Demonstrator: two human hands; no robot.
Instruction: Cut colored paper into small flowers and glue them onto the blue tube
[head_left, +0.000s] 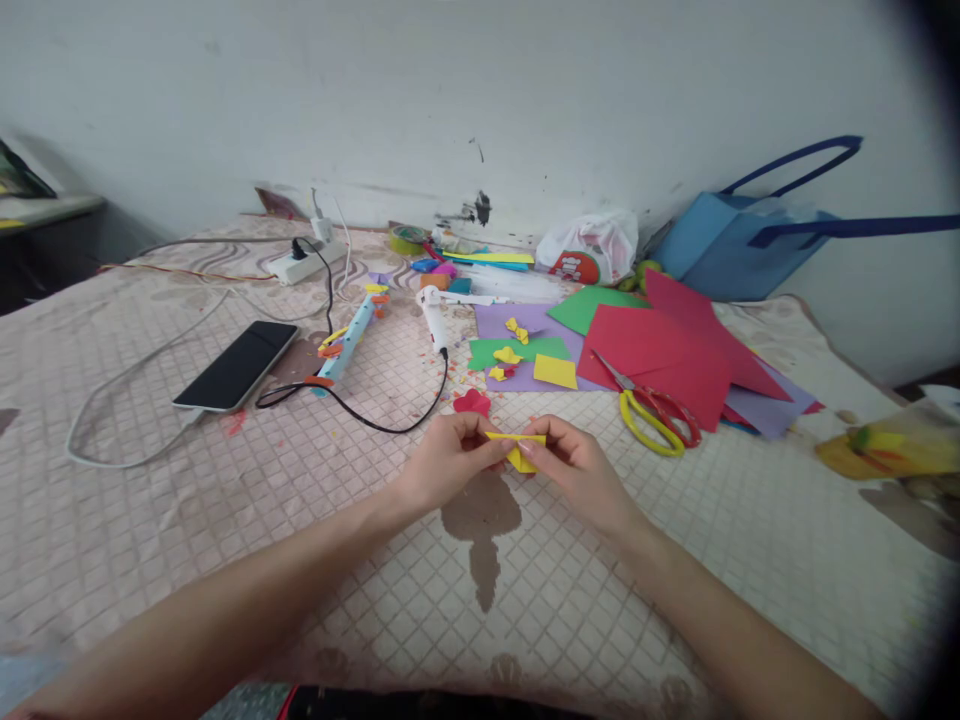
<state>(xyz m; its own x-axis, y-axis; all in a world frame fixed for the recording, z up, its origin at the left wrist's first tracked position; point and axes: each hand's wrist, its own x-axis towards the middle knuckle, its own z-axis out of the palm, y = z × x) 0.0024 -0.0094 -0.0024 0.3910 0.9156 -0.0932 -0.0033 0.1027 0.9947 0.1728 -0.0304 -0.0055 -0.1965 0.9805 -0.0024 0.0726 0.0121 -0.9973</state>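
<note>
With left grip [454,455] and right grip [581,465], pinching folded yellow paper [517,437], nearer and rightward of white glue gun [435,322].

L hand [450,460] & R hand [585,468] close tog., both pinching; forearms [300,562] angled fwd/inward.

Your left hand [452,457] and right hand [583,468] pinch a folded piece of yellow paper [519,463] between them, above the patterned tablecloth [420,620]. Just beyond the paper lies a red flower [472,402]. To your right are scissors [628,387]; to your left, a glue gun [433,322] and a phone [238,366] with a cable [189,420] plugged in.
</note>
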